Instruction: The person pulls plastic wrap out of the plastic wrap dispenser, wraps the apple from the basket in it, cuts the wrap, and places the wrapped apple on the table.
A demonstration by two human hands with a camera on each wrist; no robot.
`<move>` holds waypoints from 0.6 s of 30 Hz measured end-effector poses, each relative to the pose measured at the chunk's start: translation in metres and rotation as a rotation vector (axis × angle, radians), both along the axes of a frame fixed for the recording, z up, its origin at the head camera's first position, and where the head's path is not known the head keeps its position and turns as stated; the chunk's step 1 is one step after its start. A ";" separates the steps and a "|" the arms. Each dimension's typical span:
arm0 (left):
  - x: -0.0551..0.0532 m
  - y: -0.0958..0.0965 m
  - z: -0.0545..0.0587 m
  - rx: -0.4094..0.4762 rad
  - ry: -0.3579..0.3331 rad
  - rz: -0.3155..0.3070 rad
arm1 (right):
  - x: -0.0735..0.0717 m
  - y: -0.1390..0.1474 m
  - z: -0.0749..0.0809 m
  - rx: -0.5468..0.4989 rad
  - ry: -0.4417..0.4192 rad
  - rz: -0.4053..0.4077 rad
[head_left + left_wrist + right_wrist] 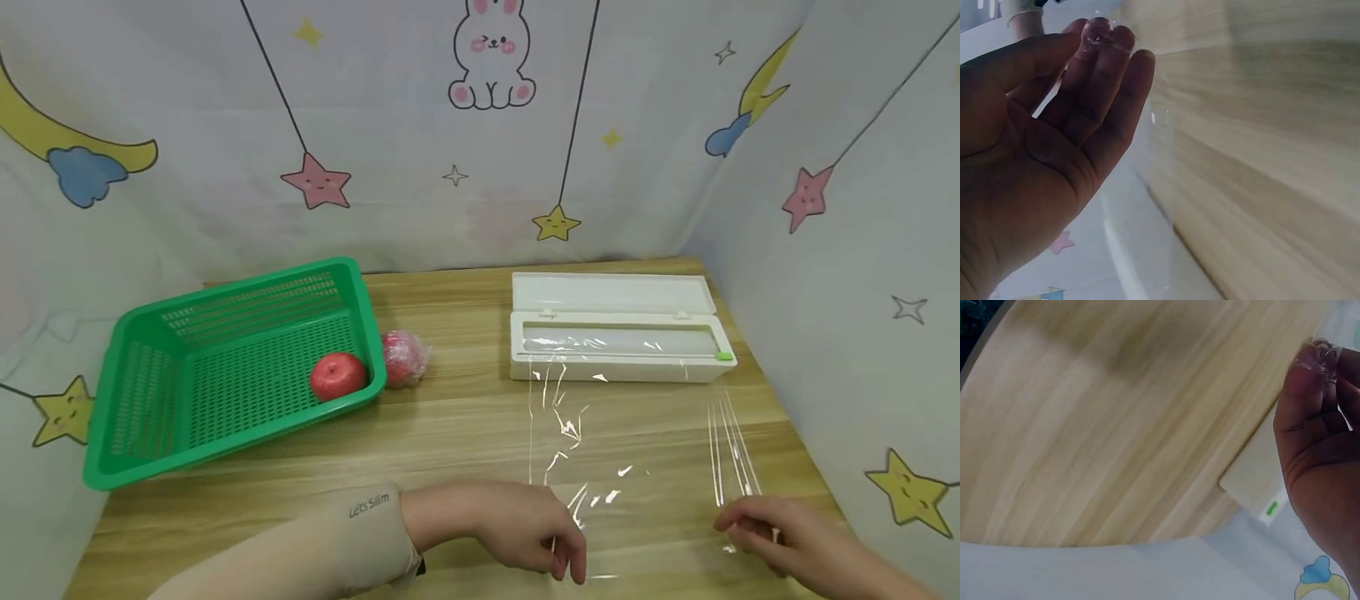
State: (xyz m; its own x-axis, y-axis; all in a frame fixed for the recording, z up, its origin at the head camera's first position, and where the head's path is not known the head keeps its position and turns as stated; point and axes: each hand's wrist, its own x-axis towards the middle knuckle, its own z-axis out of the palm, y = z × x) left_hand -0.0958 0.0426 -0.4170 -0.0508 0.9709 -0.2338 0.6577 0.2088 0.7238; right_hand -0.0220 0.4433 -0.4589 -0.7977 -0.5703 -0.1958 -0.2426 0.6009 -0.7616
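Note:
A clear sheet of cling film (570, 429) runs from the roll (618, 340) in a white dispenser box (618, 371) toward the person, creased and shiny along both sides. My left hand (532, 531) pinches its near left corner; in the left wrist view, film clings over the fingertips of the left hand (1054, 144). At the near right corner, my right hand (795, 540) grips the film. Bunched film (1325, 362) shows between thumb and fingers of the right hand (1322, 450) in the right wrist view. The sheet is stretched between both hands and the box.
The box's white lid (611, 292) stands open at the back, and a green slider (723, 356) sits at its right end. On the left is a green basket (232, 440) holding a red apple (337, 377). A film-wrapped red fruit (405, 358) lies beside it. Patterned curtains (420, 217) border the table.

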 end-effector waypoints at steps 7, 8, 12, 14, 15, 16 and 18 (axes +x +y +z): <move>0.005 0.001 -0.029 -0.051 0.080 0.037 | -0.002 0.002 -0.019 0.043 -0.005 0.049; 0.005 0.001 -0.032 -0.056 0.079 0.044 | -0.003 0.002 -0.020 0.050 -0.005 0.051; 0.005 -0.003 -0.040 -0.071 0.074 0.063 | -0.006 0.002 -0.021 0.097 -0.059 0.048; 0.004 -0.005 -0.044 -0.070 0.072 0.066 | -0.008 0.001 -0.019 0.107 -0.097 0.048; 0.004 -0.006 -0.045 -0.063 0.068 0.065 | -0.009 0.002 -0.018 0.105 -0.125 0.046; 0.003 -0.007 -0.047 -0.056 0.064 0.063 | -0.010 0.002 -0.017 0.100 -0.149 0.047; 0.000 -0.010 -0.051 -0.030 0.047 0.050 | -0.013 0.002 -0.013 0.094 -0.196 0.042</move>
State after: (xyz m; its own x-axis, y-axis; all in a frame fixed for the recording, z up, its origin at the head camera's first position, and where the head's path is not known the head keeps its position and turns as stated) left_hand -0.0954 0.0330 -0.4676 -0.1112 0.9595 -0.2590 0.6788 0.2637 0.6854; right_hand -0.0345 0.4456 -0.4715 -0.7153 -0.5739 -0.3986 -0.1218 0.6641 -0.7377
